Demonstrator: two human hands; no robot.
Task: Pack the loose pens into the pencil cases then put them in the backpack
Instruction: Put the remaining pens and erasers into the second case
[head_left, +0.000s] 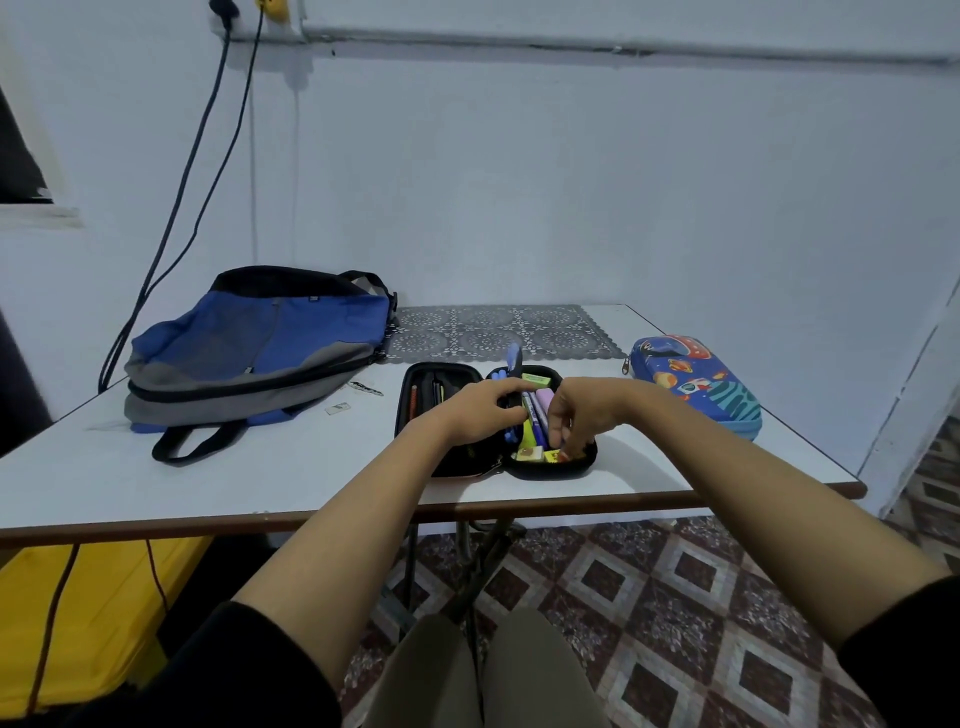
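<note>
Both hands in the open black pencil case (415, 375), mid-desk (260, 478).
My left hand (480, 413) curls its fingers round a blue-capped pen (514, 358), which sticks up out of the case's right half above the pens (537, 415) lying there. My right hand (576, 415) points down, fingertips bunched at the near corner among small erasers (530, 454); whether they pinch anything, I cannot tell. The space-print pencil case (696, 384) lies closed just right. The blue-grey backpack (254, 353) lies flat, far left.
</note>
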